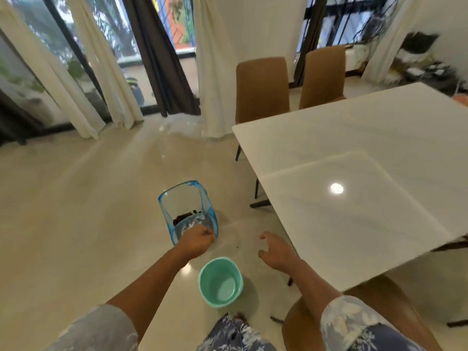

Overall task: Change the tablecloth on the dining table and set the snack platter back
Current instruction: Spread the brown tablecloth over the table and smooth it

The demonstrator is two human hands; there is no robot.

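Observation:
The white dining table [354,153] stands bare at the right, with no cloth or platter on it. A blue see-through basket [166,211] sits on the floor left of the table and holds a pale patterned cloth [193,220] and something dark. My left hand [196,240] reaches over the basket's near rim, its fingers curled down onto the edge of the cloth. My right hand [274,252] hovers near the table's near corner, fingers loosely spread and holding nothing.
A green plastic tub [220,281] stands on the floor between my arms. Two brown chairs [262,89] are at the table's far side, and another brown chair [298,323] is by my right leg. Curtains and glass doors line the far wall.

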